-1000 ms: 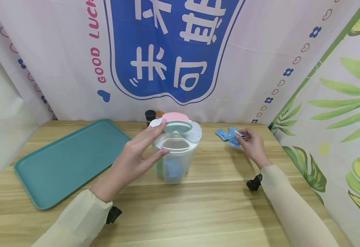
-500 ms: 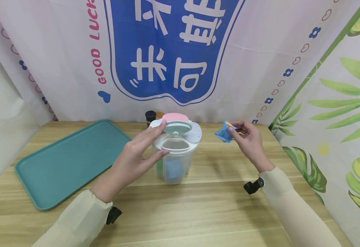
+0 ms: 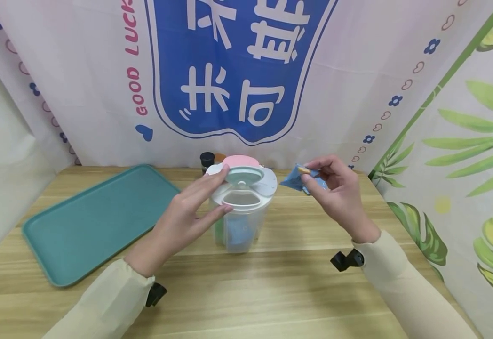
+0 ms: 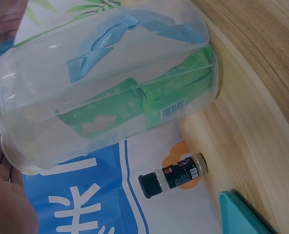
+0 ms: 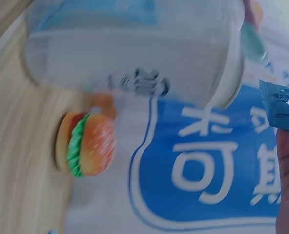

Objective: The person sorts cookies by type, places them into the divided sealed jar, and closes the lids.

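Note:
A clear lidded canister [image 3: 240, 230] with compartments stands mid-table. One pale green flap [image 3: 244, 174] is raised over its opening. Blue packets [image 4: 98, 46] and green packets [image 4: 176, 85] show through its wall. On the white lid rests my left hand [image 3: 183, 212], fingers extended, index tip beside the raised flap and thumb tip at the opening's front rim. Right of the canister, my right hand [image 3: 339, 193] pinches a small blue packet [image 3: 290, 179] between thumb and fingers, above the table. Another blue packet [image 3: 320, 184] shows behind those fingers.
A teal tray [image 3: 102, 221] lies on the left of the table. Behind the canister stand a black-capped seasoning bottle [image 4: 176, 175] and a toy hamburger [image 5: 86, 144]. A printed cloth [image 3: 178, 146] hangs along the table's back edge.
My right hand has lifted the blue packet off the table and carried it left, closer to the canister. My left hand has stayed on the lid.

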Action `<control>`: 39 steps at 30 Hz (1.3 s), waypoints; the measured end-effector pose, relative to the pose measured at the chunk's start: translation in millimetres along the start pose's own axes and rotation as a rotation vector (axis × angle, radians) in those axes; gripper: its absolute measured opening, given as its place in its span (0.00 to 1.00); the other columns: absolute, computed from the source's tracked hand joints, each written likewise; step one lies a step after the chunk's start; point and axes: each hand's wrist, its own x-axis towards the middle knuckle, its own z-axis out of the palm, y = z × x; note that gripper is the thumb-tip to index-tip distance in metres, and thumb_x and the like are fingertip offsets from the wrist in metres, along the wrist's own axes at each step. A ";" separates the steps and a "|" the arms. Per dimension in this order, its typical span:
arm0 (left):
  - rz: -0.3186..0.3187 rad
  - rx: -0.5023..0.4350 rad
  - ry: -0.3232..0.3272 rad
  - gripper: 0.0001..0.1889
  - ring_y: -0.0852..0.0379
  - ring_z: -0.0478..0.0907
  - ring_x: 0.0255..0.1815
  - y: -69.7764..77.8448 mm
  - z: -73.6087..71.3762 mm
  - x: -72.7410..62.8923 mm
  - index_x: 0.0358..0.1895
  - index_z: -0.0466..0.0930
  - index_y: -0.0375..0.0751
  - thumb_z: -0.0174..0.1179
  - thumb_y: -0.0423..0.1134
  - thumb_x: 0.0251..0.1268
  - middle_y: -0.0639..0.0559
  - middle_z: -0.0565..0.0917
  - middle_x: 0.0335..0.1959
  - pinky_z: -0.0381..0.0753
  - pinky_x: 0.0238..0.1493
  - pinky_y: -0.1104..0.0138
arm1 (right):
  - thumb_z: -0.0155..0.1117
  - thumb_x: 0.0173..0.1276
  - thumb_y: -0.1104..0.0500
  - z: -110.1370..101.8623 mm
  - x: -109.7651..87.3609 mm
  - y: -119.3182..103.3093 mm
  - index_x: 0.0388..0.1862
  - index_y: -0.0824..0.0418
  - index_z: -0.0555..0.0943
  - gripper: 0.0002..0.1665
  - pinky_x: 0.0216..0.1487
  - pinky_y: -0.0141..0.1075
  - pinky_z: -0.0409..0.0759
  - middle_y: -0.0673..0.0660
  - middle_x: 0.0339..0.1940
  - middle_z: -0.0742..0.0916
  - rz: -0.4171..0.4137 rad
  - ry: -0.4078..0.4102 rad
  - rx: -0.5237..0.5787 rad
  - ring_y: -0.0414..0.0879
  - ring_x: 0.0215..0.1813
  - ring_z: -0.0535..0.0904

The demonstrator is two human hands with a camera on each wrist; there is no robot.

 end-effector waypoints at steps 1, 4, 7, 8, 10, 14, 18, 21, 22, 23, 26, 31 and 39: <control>0.000 0.000 0.000 0.43 0.45 0.74 0.77 -0.1 0.1 0.1 0.82 0.63 0.49 0.74 0.38 0.65 0.47 0.76 0.76 0.68 0.83 0.51 | 0.63 0.63 0.81 2.2 1.0 -4.7 0.45 0.82 0.76 0.11 0.47 0.21 0.86 0.43 0.47 0.87 -0.013 -0.012 -0.001 0.35 0.43 0.84; 0.003 0.003 0.001 0.43 0.45 0.75 0.77 -0.5 0.3 0.4 0.82 0.63 0.47 0.74 0.38 0.65 0.47 0.77 0.76 0.68 0.83 0.51 | 0.64 0.61 0.84 10.0 4.7 -17.1 0.46 0.82 0.77 0.14 0.48 0.23 0.87 0.42 0.48 0.87 -0.054 -0.054 -0.010 0.33 0.45 0.86; 0.006 0.002 0.002 0.43 0.45 0.75 0.77 -1.1 0.6 -0.1 0.82 0.63 0.47 0.74 0.38 0.65 0.46 0.77 0.76 0.68 0.83 0.51 | 0.65 0.60 0.85 18.1 8.0 -23.5 0.47 0.81 0.78 0.16 0.48 0.24 0.89 0.41 0.49 0.87 -0.092 -0.086 -0.022 0.33 0.45 0.86; 0.004 0.002 0.002 0.43 0.45 0.75 0.77 -1.2 0.5 -0.2 0.82 0.63 0.47 0.74 0.38 0.65 0.46 0.77 0.75 0.68 0.83 0.51 | 0.66 0.60 0.85 20.8 8.9 -24.6 0.47 0.81 0.78 0.16 0.48 0.24 0.89 0.42 0.49 0.87 -0.102 -0.094 -0.027 0.33 0.45 0.86; 0.001 0.000 0.002 0.42 0.45 0.75 0.76 -1.2 0.5 -0.6 0.82 0.64 0.47 0.74 0.38 0.65 0.46 0.78 0.75 0.69 0.82 0.50 | 0.67 0.60 0.84 25.6 10.0 -26.2 0.47 0.81 0.78 0.16 0.47 0.25 0.89 0.47 0.47 0.88 -0.113 -0.108 -0.028 0.33 0.45 0.86; 0.011 -0.006 0.009 0.42 0.43 0.76 0.76 -1.9 0.7 -0.6 0.81 0.64 0.45 0.74 0.36 0.65 0.45 0.78 0.74 0.69 0.82 0.48 | 0.68 0.59 0.84 33.7 11.6 -28.3 0.47 0.79 0.78 0.17 0.47 0.27 0.91 0.62 0.44 0.89 -0.122 -0.138 -0.030 0.33 0.45 0.87; 0.017 -0.002 0.008 0.42 0.43 0.76 0.76 -1.8 0.5 0.0 0.81 0.64 0.46 0.74 0.36 0.65 0.45 0.78 0.74 0.69 0.82 0.48 | 0.68 0.58 0.85 38.1 12.0 -28.8 0.47 0.78 0.79 0.18 0.49 0.29 0.91 0.69 0.43 0.88 -0.120 -0.163 -0.035 0.34 0.46 0.87; 0.017 -0.001 -0.002 0.42 0.43 0.76 0.76 -1.7 0.0 0.5 0.81 0.64 0.47 0.73 0.36 0.65 0.45 0.78 0.74 0.70 0.82 0.48 | 0.69 0.58 0.85 40.1 11.0 -28.2 0.47 0.77 0.79 0.18 0.50 0.29 0.91 0.68 0.42 0.88 -0.113 -0.178 -0.048 0.34 0.46 0.86; 0.018 0.000 -0.005 0.42 0.43 0.76 0.76 -1.6 -0.2 0.5 0.81 0.64 0.47 0.73 0.37 0.66 0.45 0.78 0.74 0.70 0.82 0.48 | 0.69 0.58 0.85 40.9 10.8 -28.1 0.47 0.77 0.80 0.19 0.50 0.29 0.91 0.67 0.43 0.88 -0.113 -0.184 -0.051 0.34 0.46 0.86; 0.019 0.000 -0.007 0.42 0.43 0.76 0.76 -1.8 -0.3 0.5 0.81 0.64 0.47 0.73 0.37 0.66 0.45 0.78 0.74 0.70 0.82 0.48 | 0.69 0.58 0.85 41.8 10.6 -28.1 0.47 0.76 0.80 0.19 0.50 0.29 0.91 0.67 0.43 0.88 -0.114 -0.190 -0.055 0.34 0.46 0.86; 0.024 -0.005 -0.006 0.42 0.43 0.76 0.76 -2.3 0.1 0.5 0.82 0.64 0.47 0.73 0.36 0.66 0.45 0.78 0.74 0.70 0.81 0.47 | 0.70 0.57 0.84 45.4 11.0 -28.3 0.48 0.75 0.81 0.20 0.50 0.29 0.91 0.66 0.43 0.89 -0.125 -0.206 -0.071 0.33 0.47 0.86; 0.029 -0.013 0.000 0.43 0.43 0.76 0.76 -2.0 -0.3 0.0 0.82 0.63 0.46 0.73 0.36 0.65 0.45 0.78 0.74 0.70 0.81 0.45 | 0.71 0.59 0.82 52.0 13.0 -28.2 0.48 0.74 0.80 0.19 0.51 0.31 0.92 0.65 0.45 0.89 -0.138 -0.235 -0.086 0.37 0.48 0.87; 0.016 -0.008 -0.015 0.43 0.45 0.75 0.77 -1.5 -0.8 0.1 0.82 0.62 0.49 0.73 0.38 0.66 0.45 0.77 0.75 0.70 0.81 0.47 | 0.73 0.64 0.75 57.7 12.3 -23.6 0.50 0.68 0.82 0.16 0.48 0.31 0.92 0.61 0.46 0.89 -0.106 -0.335 -0.147 0.49 0.47 0.89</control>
